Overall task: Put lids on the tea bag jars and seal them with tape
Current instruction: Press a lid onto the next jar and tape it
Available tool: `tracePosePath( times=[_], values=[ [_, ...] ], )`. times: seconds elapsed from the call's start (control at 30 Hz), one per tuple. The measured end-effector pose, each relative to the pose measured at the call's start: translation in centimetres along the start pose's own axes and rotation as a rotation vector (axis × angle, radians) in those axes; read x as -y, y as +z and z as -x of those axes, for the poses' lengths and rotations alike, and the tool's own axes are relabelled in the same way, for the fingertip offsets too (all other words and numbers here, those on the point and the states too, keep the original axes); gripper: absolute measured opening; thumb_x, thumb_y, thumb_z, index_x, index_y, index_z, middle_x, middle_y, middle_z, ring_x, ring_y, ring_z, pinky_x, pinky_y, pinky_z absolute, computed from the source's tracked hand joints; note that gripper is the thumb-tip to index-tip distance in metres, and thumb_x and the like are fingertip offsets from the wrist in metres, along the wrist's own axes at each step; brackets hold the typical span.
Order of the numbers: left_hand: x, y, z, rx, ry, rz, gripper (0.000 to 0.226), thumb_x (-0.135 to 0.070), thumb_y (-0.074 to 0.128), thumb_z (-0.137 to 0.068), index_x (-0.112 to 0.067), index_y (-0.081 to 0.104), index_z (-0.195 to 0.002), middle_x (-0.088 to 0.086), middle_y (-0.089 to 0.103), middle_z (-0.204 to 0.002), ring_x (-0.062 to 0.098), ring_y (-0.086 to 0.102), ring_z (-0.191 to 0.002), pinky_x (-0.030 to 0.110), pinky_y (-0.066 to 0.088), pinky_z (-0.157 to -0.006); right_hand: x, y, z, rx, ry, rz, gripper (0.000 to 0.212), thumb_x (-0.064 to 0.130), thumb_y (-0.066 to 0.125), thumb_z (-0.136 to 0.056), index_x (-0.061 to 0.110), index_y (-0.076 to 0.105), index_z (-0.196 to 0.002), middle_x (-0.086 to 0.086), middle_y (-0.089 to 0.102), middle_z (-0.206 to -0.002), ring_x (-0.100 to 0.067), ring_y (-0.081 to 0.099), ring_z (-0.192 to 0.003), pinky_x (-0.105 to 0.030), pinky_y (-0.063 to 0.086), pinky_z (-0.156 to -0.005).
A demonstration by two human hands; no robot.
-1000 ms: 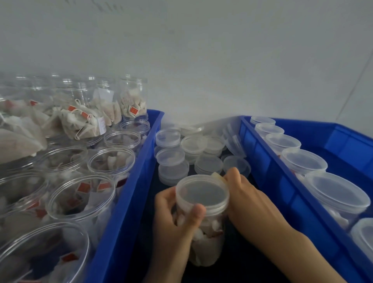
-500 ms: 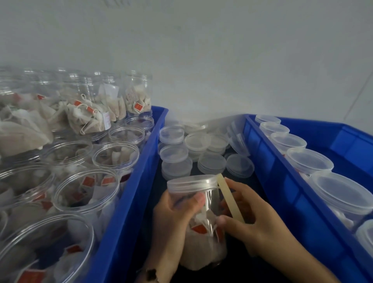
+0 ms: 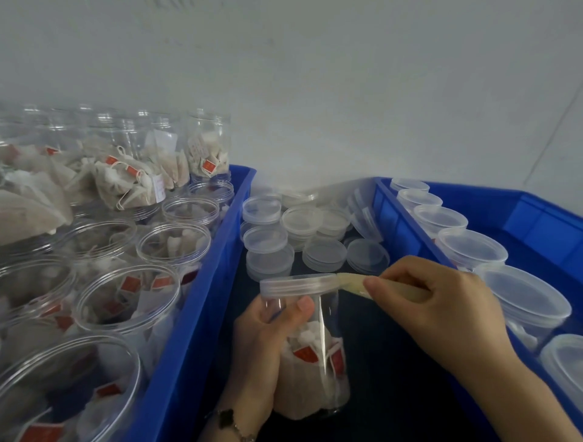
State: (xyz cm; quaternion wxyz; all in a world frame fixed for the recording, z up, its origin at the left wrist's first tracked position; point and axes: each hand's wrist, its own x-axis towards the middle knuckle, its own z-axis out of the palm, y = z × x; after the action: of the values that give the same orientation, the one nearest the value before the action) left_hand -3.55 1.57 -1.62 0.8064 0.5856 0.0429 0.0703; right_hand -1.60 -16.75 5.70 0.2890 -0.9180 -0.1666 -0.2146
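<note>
A plain pale grey-white wall fills the whole upper half of the view, matte and smooth. Far right on it, a thin faint seam slants down across the surface. At the very top of the wall, left of centre, a small patch of faint short ridges shows at the frame's edge; what it is cannot be told. Light is soft and even, a little brighter toward the wall's right side and greyer toward its left, with no hard shadows. Below the wall, between the blue crates that stand against it, lies a dark, nearly black surface.
</note>
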Motion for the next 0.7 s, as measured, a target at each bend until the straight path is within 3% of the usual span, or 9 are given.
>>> tracePosePath(
  times=[0.13,0.27,0.37,0.43,0.53,0.6,0.7],
  values=[
    [-0.2,-0.4,0.0,0.011,0.025,0.028,0.065,-0.043,0.085,-0.047,-0.011,0.066,-0.1,0.012,0.073,-0.087,0.029,0.071,-0.077,0.033,0.056,-0.06,-0.2,0.3,-0.2,0.093,-0.032,0.036,0.041,0.075,0.039,-0.063,0.043,0.06,-0.077,0.022,0.058,-0.059,0.012,0.055,-0.075,-0.012,0.037,-0.053],
    [-0.3,-0.7,0.1,0.071,0.019,0.083,0.075,-0.049,0.086,-0.037,-0.008,0.069,-0.097,0.017,0.072,-0.088,0.031,0.07,-0.075,0.033,0.056,-0.058,-0.7,0.8,-0.6,0.205,-0.087,0.199,0.039,0.072,0.038,-0.066,0.043,0.056,-0.086,0.027,0.052,-0.066,0.006,0.054,-0.062,-0.009,0.038,-0.057],
    [-0.4,-0.7,0.1,0.21,-0.026,0.171,0.075,-0.056,0.089,-0.03,-0.01,0.073,-0.087,0.017,0.07,-0.081,0.027,0.068,-0.067,0.032,0.054,-0.055,-1.0,1.1,-0.9,0.207,-0.105,0.324,0.013,0.052,0.059,-0.081,0.041,0.056,-0.087,0.025,0.049,-0.069,0.007,0.05,-0.063,-0.009,0.035,-0.055],
    [-0.6,-0.5,0.3,0.306,-0.076,0.23,0.073,-0.056,0.09,-0.029,-0.01,0.075,-0.084,0.016,0.069,-0.077,0.024,0.066,-0.063,0.031,0.054,-0.053,-1.0,1.1,-1.0,0.182,-0.102,0.356,0.01,0.046,0.063,-0.082,0.04,0.055,-0.084,0.023,0.049,-0.067,0.006,0.049,-0.061,-0.009,0.032,-0.052],
    [-0.8,-0.6,0.4,0.363,-0.133,0.296,0.077,-0.052,0.091,-0.031,-0.003,0.075,-0.089,0.019,0.068,-0.076,0.025,0.066,-0.061,0.031,0.054,-0.053,-1.0,1.3,-1.2,0.177,-0.092,0.375,0.012,0.048,0.06,-0.085,0.038,0.052,-0.082,0.02,0.05,-0.068,0.003,0.05,-0.062,-0.011,0.036,-0.054],
    [-0.9,-0.5,0.6,0.436,-0.18,0.383,0.081,-0.045,0.093,-0.037,0.004,0.069,-0.096,0.017,0.064,-0.064,0.023,0.063,-0.052,0.029,0.052,-0.049,-0.9,1.6,-1.3,0.189,-0.097,0.399,0.012,0.049,0.053,-0.087,0.037,0.051,-0.085,0.019,0.053,-0.075,0.0,0.053,-0.067,-0.015,0.042,-0.059],
    [-0.8,-0.3,0.6,0.567,-0.203,0.425,0.07,-0.045,0.091,-0.046,0.001,0.071,-0.095,0.01,0.061,-0.057,0.018,0.06,-0.048,0.026,0.051,-0.05,-0.5,2.3,-1.5,0.202,-0.113,0.433,0.009,0.044,0.044,-0.09,0.036,0.049,-0.089,0.017,0.057,-0.083,-0.001,0.053,-0.068,-0.009,0.031,-0.054]
  ],
)
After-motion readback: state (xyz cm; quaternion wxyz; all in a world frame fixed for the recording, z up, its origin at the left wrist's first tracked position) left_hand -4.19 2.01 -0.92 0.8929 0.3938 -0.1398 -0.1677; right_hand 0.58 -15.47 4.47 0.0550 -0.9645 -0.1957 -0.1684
